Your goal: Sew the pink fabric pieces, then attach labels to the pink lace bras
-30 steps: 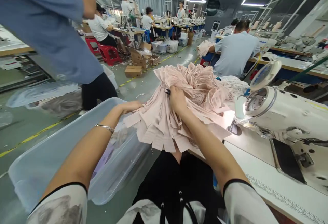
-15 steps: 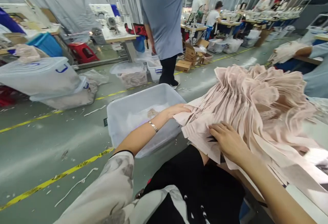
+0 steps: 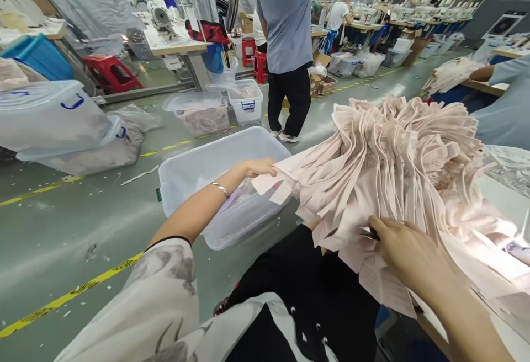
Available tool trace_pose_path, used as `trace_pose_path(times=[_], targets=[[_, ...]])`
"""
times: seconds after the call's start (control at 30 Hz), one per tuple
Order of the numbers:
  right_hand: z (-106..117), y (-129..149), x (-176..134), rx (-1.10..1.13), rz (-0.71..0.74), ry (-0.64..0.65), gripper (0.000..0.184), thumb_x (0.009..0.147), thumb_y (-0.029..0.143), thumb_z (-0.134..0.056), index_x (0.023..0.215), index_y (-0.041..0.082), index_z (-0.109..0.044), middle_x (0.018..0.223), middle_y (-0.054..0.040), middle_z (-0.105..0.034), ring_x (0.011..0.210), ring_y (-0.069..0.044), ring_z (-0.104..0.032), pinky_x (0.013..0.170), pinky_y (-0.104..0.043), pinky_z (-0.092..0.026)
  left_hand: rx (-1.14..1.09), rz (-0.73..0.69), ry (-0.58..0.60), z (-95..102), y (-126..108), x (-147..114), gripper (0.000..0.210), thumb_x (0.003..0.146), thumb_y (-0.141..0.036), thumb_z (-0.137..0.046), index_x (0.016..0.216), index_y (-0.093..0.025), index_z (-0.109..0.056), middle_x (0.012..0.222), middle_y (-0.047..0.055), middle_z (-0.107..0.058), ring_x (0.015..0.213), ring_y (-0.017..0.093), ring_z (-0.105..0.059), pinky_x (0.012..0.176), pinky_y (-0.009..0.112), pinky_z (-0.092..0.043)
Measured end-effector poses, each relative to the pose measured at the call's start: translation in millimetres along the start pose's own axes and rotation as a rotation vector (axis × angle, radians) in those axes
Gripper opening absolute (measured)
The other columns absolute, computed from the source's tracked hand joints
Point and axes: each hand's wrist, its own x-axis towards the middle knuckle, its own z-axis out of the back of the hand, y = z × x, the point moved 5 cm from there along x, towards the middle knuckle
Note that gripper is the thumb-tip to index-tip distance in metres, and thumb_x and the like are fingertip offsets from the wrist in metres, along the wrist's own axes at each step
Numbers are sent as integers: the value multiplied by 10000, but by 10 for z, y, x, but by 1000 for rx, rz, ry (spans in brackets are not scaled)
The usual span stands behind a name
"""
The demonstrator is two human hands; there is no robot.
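A large bunch of pale pink fabric pieces [image 3: 372, 158], gathered in many folds, lies across my lap and the table edge at the right. My left hand [image 3: 261, 168] is closed on the end of one strip at the bunch's left side, pulled out over a clear plastic bin [image 3: 178, 185]. Against the front of the bunch, my right hand [image 3: 408, 249] is closed around thread snips [image 3: 370, 233]. Only their dark, pointed tip shows beyond the fingers. The rest of the snips is hidden in the palm.
A person in a blue-grey shirt [image 3: 285, 20] stands beyond the bin. Lidded plastic boxes [image 3: 53, 113] are stacked at left, with more tubs [image 3: 246, 102] behind. A sewing machine [image 3: 159, 17] stands on a table farther back. Another person's arm [image 3: 497, 75] is at right.
My left hand has moved left, drawing the strip out farther over the bin. My right hand has shifted right and down with the snips. The standing person has turned and moved slightly right.
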Motion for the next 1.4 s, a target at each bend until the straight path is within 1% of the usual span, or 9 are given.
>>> trace_pose_path(times=[0.2,0.3,0.43,0.57,0.77,0.9,1.1,1.27,1.4], targets=[[177,434,160,144,49,-274,368,675,-52,-384,902,182,-553,786,-50,-656,703,-204,-617,643,-295,-411,-97,-98,-5,142,-8,-223,218,684,-227,-840,823,-145,-694,693,2,-644,624,129,-573,606,232,-445],[36,620,232,395,21,-240,474,682,-54,-363,1056,175,-543,856,-42,-699,736,-182,-656,636,-263,-438,-172,-103,3,154,173,-325,405,615,-150,-874,984,-132,-707,698,7,-660,647,141,-597,648,253,-463],[-241,900,394,684,-41,-89,418,777,-6,-392,1124,184,-526,894,-38,-721,813,-182,-695,666,-259,-455,-298,-134,-56,93,453,-439,371,542,-123,-897,866,-88,-722,757,73,-706,656,160,-629,649,270,-488],[-400,1097,654,733,-172,14,147,936,277,-501,1038,190,-562,878,-49,-710,769,-211,-675,638,-288,-418,-635,-369,-203,-70,466,-544,284,703,-205,-768,970,-129,-710,1001,89,-744,980,221,-686,940,319,-510],[-301,1141,1076,715,-364,-75,233,996,317,-406,1137,200,-550,969,-59,-713,841,-210,-669,653,-288,-365,-1033,-391,-93,-564,272,-640,376,903,-337,-527,1151,-84,-654,1152,156,-716,1220,313,-608,1078,447,-453],[-240,1146,1268,613,-410,-93,219,977,371,-465,1072,192,-547,889,-53,-722,787,-218,-670,606,-285,-294,-1060,-393,-95,-664,224,-704,390,938,-345,-491,1209,-97,-624,1198,146,-696,1230,301,-600,1062,430,-471],[-287,1155,1357,515,-379,-106,211,983,367,-450,989,191,-566,841,-50,-727,718,-214,-663,565,-287,-195,-883,-353,-94,-743,372,-659,481,831,-516,-672,1120,-132,-660,1131,137,-705,1151,303,-629,992,386,-504],[-352,1054,1225,619,-424,-149,194,963,369,-476,972,192,-554,791,-33,-714,731,-203,-668,585,-266,-252,-613,-219,-208,-778,663,-563,426,533,-187,-915,896,-140,-697,837,62,-717,920,256,-680,911,354,-505],[-364,1034,1089,692,-407,-163,214,949,395,-500,1017,196,-538,808,-16,-713,757,-200,-675,613,-258,-307,-800,-359,-364,-605,655,-611,351,626,-222,-834,941,-155,-695,967,74,-744,1032,252,-675,984,355,-489]])
